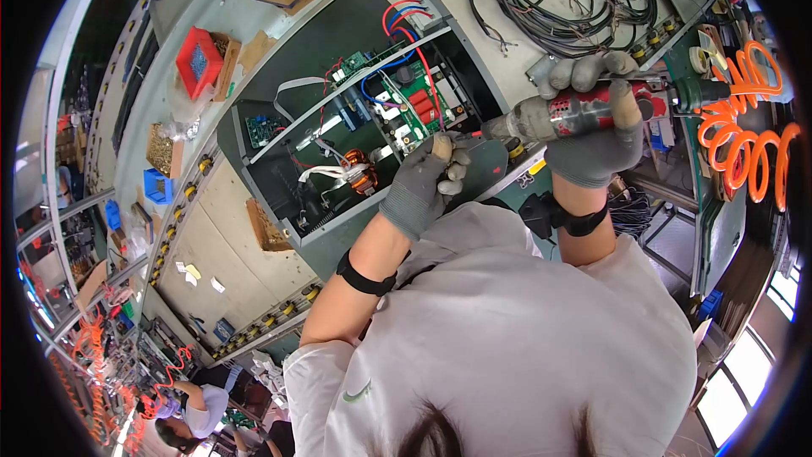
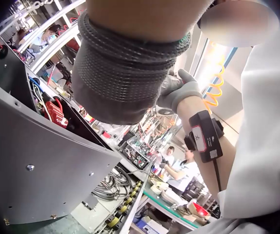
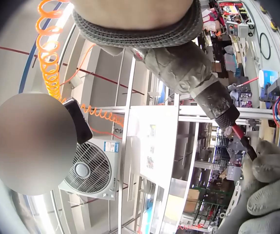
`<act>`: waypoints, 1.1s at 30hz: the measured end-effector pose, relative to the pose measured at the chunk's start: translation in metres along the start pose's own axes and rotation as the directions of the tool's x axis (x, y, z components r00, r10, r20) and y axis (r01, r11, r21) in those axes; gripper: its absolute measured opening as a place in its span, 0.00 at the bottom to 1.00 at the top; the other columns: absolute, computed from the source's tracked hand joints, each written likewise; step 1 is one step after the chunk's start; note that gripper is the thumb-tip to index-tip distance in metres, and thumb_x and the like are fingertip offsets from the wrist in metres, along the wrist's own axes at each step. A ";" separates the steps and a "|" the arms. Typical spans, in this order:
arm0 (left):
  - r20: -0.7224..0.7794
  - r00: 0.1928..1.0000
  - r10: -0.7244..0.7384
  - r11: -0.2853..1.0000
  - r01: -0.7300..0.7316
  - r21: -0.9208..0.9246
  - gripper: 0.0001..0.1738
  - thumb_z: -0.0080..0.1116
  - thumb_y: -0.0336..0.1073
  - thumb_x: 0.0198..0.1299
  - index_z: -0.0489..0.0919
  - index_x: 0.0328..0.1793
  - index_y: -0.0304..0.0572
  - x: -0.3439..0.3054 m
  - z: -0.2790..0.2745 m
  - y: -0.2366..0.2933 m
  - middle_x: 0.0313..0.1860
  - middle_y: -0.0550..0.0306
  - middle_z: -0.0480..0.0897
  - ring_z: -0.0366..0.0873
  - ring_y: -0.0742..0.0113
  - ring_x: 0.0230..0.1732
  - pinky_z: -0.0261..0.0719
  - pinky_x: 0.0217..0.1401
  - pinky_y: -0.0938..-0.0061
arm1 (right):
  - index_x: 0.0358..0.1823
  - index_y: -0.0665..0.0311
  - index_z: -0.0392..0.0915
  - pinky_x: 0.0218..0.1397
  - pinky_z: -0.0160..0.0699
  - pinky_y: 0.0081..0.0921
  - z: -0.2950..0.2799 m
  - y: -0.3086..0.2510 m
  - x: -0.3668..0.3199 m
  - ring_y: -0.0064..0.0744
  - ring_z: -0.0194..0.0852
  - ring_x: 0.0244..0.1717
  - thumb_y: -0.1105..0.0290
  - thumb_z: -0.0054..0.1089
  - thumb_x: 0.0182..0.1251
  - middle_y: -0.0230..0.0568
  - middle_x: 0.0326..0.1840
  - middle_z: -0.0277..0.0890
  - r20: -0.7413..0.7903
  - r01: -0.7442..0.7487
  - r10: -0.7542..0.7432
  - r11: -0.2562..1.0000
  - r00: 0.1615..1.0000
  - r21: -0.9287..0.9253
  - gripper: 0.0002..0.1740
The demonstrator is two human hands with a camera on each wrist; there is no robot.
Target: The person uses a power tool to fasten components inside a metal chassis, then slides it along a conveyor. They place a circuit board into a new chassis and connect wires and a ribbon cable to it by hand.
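At two o'clock, the right hand (image 1: 595,152) is gripping a power screwdriver (image 1: 550,117). The left hand (image 1: 425,182) is pinching its bit (image 3: 247,145).

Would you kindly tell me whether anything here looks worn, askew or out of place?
Yes, mildly: the power driver in the right hand looks worn, its red surface patchy with grey. In the head view, small scraps lie scattered on the bench, lower left, which looks untidy.
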State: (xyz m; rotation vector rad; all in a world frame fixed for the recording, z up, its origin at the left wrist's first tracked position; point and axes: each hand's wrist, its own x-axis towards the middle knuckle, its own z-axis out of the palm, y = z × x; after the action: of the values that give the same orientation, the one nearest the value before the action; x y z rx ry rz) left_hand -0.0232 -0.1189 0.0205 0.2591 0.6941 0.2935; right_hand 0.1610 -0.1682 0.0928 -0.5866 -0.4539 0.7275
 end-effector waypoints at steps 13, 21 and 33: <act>-0.073 0.991 0.114 0.993 -0.111 0.046 0.17 0.54 0.48 0.65 0.73 0.38 0.40 -0.008 0.004 0.003 0.25 0.63 0.70 0.58 0.80 0.21 0.54 0.19 0.88 | 0.49 0.60 0.70 0.40 0.71 0.39 0.003 0.009 -0.001 0.43 0.70 0.36 0.68 0.49 0.62 0.45 0.33 0.71 0.132 0.005 -0.008 1.000 0.991 0.025 0.14; -0.115 0.977 0.179 0.964 -0.151 0.217 0.17 0.54 0.43 0.66 0.74 0.47 0.34 -0.019 0.012 0.012 0.29 0.61 0.73 0.61 0.83 0.23 0.56 0.19 0.88 | 0.49 0.61 0.69 0.38 0.71 0.39 0.004 0.009 -0.005 0.43 0.70 0.34 0.67 0.50 0.61 0.46 0.32 0.70 0.068 0.049 -0.054 0.996 0.996 0.075 0.15; -0.156 0.967 0.201 0.961 -0.164 0.223 0.18 0.54 0.44 0.66 0.72 0.49 0.35 -0.020 0.019 0.013 0.31 0.61 0.73 0.63 0.81 0.24 0.60 0.20 0.89 | 0.49 0.60 0.70 0.37 0.71 0.39 0.000 0.013 -0.007 0.43 0.70 0.33 0.67 0.50 0.61 0.45 0.31 0.70 0.009 0.098 -0.100 0.987 0.995 0.128 0.15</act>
State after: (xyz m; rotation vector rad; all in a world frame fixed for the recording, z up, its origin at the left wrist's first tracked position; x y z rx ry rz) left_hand -0.0278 -0.1160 0.0506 0.5039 0.8804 0.4248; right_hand 0.1503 -0.1653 0.0836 -0.4362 -0.4445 0.6611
